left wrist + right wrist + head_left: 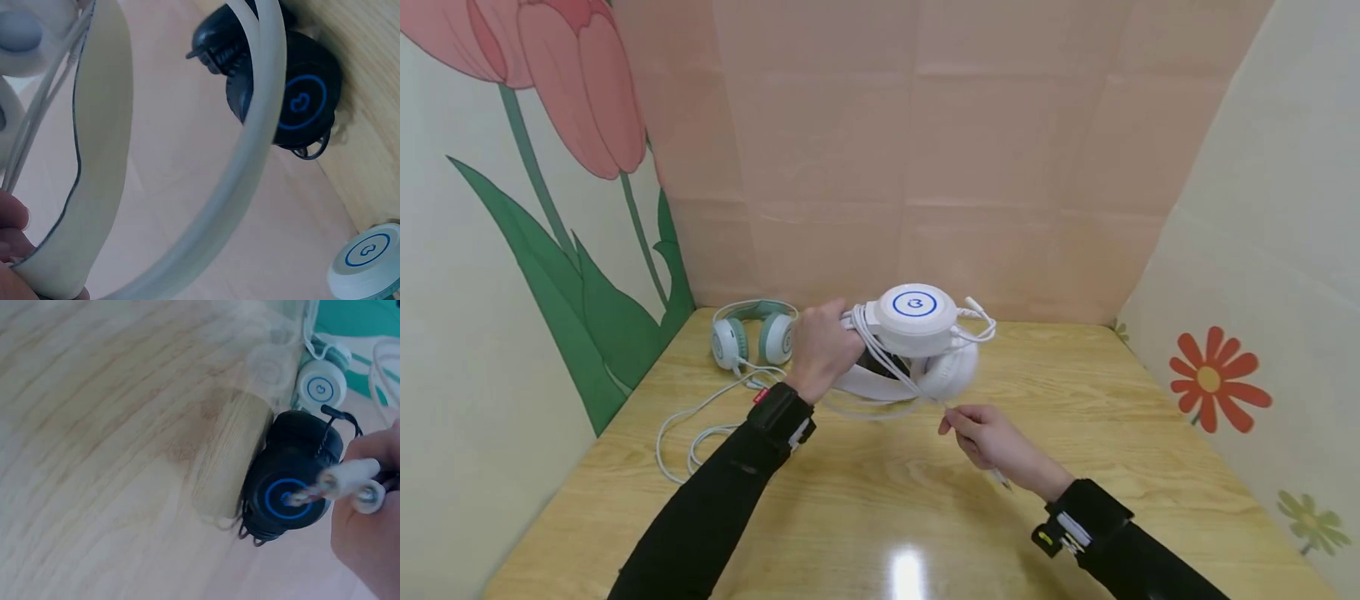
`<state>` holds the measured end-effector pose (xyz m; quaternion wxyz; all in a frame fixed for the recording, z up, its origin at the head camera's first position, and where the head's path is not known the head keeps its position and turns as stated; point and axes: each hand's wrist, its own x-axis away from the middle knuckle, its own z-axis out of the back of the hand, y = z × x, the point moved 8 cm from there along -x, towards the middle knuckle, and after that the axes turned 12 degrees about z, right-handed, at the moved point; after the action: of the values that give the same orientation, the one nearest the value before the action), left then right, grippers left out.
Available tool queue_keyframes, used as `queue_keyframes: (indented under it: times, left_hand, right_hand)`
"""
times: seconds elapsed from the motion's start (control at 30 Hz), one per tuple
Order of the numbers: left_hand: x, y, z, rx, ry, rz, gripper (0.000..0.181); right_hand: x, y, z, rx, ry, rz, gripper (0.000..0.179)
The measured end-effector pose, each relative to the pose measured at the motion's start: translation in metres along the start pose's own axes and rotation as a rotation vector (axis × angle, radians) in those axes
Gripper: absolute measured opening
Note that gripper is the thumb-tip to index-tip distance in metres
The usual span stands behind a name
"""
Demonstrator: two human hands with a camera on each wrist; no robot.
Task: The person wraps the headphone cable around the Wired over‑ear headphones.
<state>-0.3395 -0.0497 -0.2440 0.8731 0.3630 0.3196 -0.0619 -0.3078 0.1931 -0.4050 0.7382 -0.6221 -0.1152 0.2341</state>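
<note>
White over-ear headphones are held up above the wooden table by my left hand, which grips the headband. In the left wrist view the white band arcs past my fingertips. Several turns of white cable wrap round the headphones at that side. To the lower right, my right hand holds the free end of the cable between curled fingers, and the plug pokes out below the fist. The right wrist view has this plug end close up, beside the hand.
White and green headphones stand at the table's back left, their loose white cable trailing forward. Black headphones sit at the back of the table, mostly hidden behind the white pair in the head view. A pink-covered wall closes off the back.
</note>
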Motion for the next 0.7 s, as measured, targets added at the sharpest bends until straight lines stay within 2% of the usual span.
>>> queue_keyframes:
  times: [0.13, 0.33, 0.4, 0.57, 0.7]
  left_hand:
    - [-0.001, -0.006, -0.003, -0.011, -0.015, 0.034, 0.027]
    - [0.0, -0.005, -0.006, -0.051, -0.019, 0.024, 0.029]
    - [0.001, -0.002, -0.008, -0.066, -0.027, 0.008, 0.029]
    - [0.003, 0.002, -0.012, -0.081, -0.042, -0.003, 0.031]
    - [0.006, 0.004, -0.016, -0.126, -0.046, -0.003, 0.034]
  right_hand:
    - [0.006, -0.007, -0.001, 0.21, 0.025, 0.021, 0.037]
    - [0.014, -0.034, -0.005, 0.596, 0.057, 0.188, 0.023]
    - [0.017, -0.043, -0.008, 0.678, 0.06, 0.218, 0.019]
    - [0.025, -0.059, -0.024, 0.858, 0.014, 0.265, 0.015]
    - [0.031, -0.067, -0.037, 1.067, -0.023, 0.267, 0.007]
